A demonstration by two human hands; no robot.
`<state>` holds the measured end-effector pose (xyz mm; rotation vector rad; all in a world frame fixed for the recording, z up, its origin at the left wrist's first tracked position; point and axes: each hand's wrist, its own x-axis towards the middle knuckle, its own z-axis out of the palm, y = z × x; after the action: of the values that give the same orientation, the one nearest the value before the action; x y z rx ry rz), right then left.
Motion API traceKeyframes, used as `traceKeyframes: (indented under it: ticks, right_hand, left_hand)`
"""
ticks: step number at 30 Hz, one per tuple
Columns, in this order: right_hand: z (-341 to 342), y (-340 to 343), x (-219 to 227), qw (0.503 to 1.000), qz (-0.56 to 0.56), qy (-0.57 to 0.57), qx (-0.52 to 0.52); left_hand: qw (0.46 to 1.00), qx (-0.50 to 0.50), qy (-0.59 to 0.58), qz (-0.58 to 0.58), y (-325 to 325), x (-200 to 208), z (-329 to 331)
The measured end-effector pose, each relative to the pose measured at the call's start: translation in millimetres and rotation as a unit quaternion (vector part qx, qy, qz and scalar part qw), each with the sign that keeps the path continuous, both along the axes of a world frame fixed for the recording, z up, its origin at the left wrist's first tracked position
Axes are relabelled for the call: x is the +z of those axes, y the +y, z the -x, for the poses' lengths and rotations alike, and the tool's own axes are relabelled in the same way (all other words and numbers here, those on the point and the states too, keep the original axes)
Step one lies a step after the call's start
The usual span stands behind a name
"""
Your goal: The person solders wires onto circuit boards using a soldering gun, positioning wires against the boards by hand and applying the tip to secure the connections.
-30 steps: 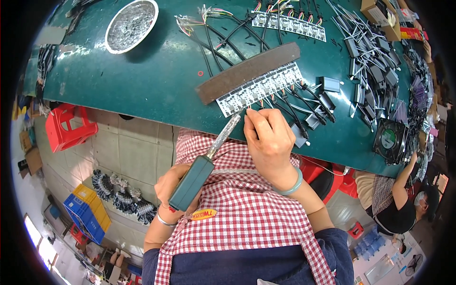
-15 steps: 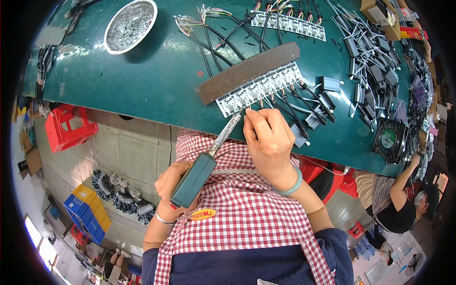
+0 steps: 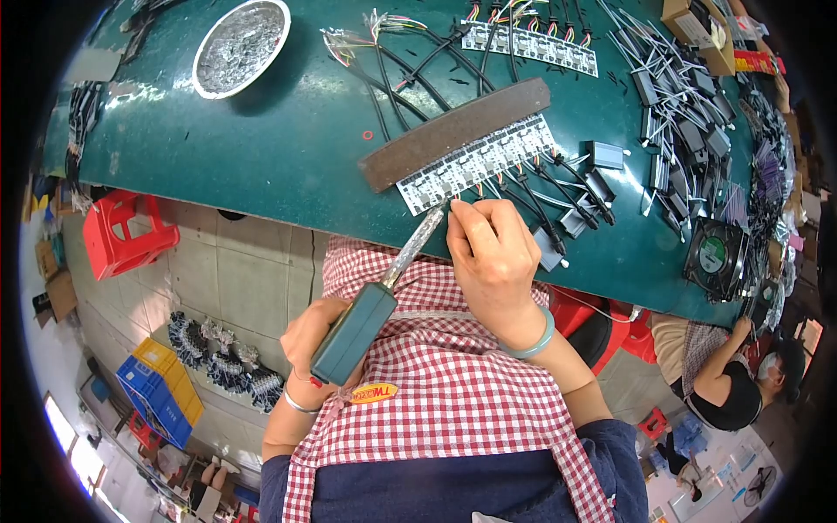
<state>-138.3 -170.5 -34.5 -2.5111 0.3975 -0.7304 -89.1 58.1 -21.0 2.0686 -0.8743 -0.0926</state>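
Note:
My left hand (image 3: 307,336) is wrapped round the dark green, boxy handle of a soldering iron (image 3: 353,333). Its silvery barrel slants up to the near left edge of a white circuit board strip (image 3: 475,166). Beside the tip, my right hand (image 3: 497,248) is closed in a pinch at that same edge, on what seems to be a thin wire; the fingers mostly hide it. Several black cables (image 3: 534,205) with coloured wire ends join the board further right. Along the board's far side lies a brown bar (image 3: 453,131).
A white bowl of grey scraps (image 3: 240,52) stands at the far left. Another wired board strip (image 3: 532,48) lies beyond the bar. Grey cased parts (image 3: 684,131) are heaped at right, near a black fan (image 3: 715,259). A red stool (image 3: 131,234) stands below the table's left edge.
The soldering iron's handle and my left hand have shifted very slightly left and toward me; the tip stays at the board. At far right, a co-worker's arm has lowered.

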Motion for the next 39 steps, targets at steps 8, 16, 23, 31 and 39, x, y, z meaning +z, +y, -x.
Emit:
traceKeyframes:
  ticks: [8,16,23,31,39]
  right_hand:
    - [-1,-1,1,1.000,0.004,-0.003,-0.001]
    - [-1,-1,-1,1.000,0.006,-0.001,0.004]
    - [1,0,-1,1.000,0.003,-0.006,0.013]
    - [5,-5,-2,0.999,-0.008,0.001,0.036]
    - [12,-16,26,0.990,-0.076,0.075,0.095]
  left_hand:
    - [1.000,-0.017,0.004,0.003,-2,-1,-3]
    - [0.995,0.050,-0.064,-0.049,12,19,-9]
    - [0.892,0.316,-0.182,0.266,8,33,-51]
    - [0.926,0.299,0.073,0.218,-5,27,-142]
    - [0.875,0.248,0.183,0.373,-16,22,-93]
